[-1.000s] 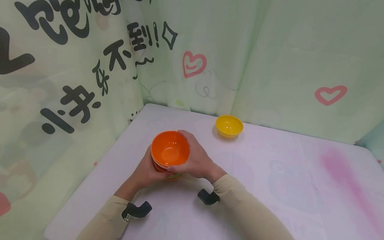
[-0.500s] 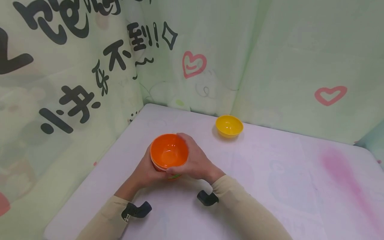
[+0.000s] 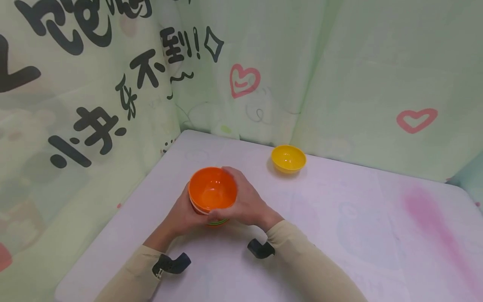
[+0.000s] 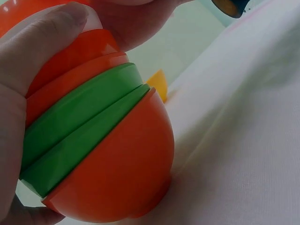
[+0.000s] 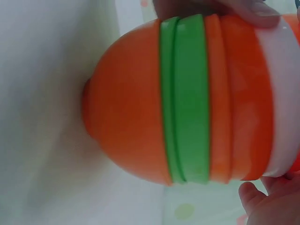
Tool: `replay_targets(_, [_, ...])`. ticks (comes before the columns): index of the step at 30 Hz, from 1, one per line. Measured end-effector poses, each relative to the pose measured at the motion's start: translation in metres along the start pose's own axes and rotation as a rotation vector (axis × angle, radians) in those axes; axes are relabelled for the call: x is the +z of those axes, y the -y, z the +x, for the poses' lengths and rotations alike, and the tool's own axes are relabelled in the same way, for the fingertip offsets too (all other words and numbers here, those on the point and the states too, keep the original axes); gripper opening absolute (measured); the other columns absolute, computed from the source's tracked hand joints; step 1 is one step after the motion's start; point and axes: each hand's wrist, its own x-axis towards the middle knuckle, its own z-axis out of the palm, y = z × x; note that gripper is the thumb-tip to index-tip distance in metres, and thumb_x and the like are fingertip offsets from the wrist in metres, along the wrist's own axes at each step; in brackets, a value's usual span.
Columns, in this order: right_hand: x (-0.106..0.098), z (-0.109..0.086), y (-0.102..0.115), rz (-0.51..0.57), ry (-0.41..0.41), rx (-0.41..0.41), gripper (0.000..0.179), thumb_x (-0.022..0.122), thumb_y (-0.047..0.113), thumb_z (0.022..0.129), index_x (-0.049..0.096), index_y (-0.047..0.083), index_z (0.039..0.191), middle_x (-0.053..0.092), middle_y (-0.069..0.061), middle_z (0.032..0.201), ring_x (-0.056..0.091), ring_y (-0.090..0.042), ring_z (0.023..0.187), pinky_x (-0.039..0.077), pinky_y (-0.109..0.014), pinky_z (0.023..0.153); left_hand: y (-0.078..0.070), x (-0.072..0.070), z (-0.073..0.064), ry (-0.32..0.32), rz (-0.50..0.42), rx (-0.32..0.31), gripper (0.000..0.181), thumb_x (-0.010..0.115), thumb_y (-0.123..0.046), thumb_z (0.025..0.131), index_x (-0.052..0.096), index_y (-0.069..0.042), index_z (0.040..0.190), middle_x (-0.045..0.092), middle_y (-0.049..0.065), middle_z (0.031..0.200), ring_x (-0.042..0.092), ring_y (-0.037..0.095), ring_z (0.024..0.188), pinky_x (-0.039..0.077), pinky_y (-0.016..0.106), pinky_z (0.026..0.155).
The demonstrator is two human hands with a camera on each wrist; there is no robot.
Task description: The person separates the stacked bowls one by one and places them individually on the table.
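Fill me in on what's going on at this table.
A person is holding an orange, green and white stack of round, plastic-looking bowls with both hands. The left hand curls around the stack's upper part, and the right hand grips the round, glossy orange bowl on top. The stack appears to stand on the pale, flat table. A round, glossy yellow bowl sits apart, near the far edge.

Pale curtains [image 3: 339, 63] are hanging along the left and far sides, showing black lettering [image 3: 70, 151]. A whitish tabletop [image 3: 320, 201] is stretching below, a pink smudge [image 3: 430, 214] showing at right.
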Motion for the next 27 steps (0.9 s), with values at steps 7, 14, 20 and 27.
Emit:
replay_targets(7, [-0.017, 0.0, 0.01, 0.009, -0.07, -0.018, 0.098, 0.087, 0.028, 0.073, 0.03, 0.011, 0.151, 0.047, 0.002, 0.141, 0.049, -0.017, 0.122, 0.054, -0.037, 0.092, 0.0, -0.001, 0.002, 0.042, -0.099, 0.029, 0.102, 0.091, -0.019, 0.072, 0.027, -0.022, 0.152, 0.044, -0.001, 0.145, 0.044, 0.025, 0.129, 0.052, 0.041, 0.096])
replay_targets(14, [-0.049, -0.002, 0.009, -0.038, -0.166, 0.017, 0.099, 0.089, 0.028, 0.072, 0.032, 0.012, 0.152, 0.046, -0.001, 0.142, 0.048, -0.021, 0.123, 0.055, -0.041, 0.091, 0.005, 0.0, -0.001, 0.038, -0.087, -0.009, 0.107, 0.092, -0.022, 0.07, 0.025, -0.016, 0.153, 0.042, 0.006, 0.147, 0.044, 0.03, 0.13, 0.05, 0.046, 0.099])
replay_targets(20, [-0.072, -0.005, 0.001, -0.099, -0.223, 0.075, 0.102, 0.09, 0.029, 0.072, 0.03, 0.008, 0.152, 0.044, -0.007, 0.144, 0.046, -0.027, 0.124, 0.054, -0.047, 0.092, 0.013, 0.001, -0.003, 0.012, -0.086, -0.053, 0.105, 0.091, -0.022, 0.069, 0.027, -0.009, 0.151, 0.044, 0.011, 0.147, 0.044, 0.034, 0.131, 0.046, 0.05, 0.103])
replay_targets(27, [-0.104, -0.014, -0.02, -0.165, -0.304, 0.159, 0.1, 0.087, 0.03, 0.076, 0.028, 0.005, 0.153, 0.043, -0.012, 0.144, 0.046, -0.032, 0.124, 0.051, -0.052, 0.094, 0.015, 0.001, -0.002, -0.003, -0.074, -0.025, 0.105, 0.091, -0.019, 0.067, 0.028, -0.003, 0.15, 0.046, 0.017, 0.143, 0.047, 0.036, 0.129, 0.043, 0.053, 0.105])
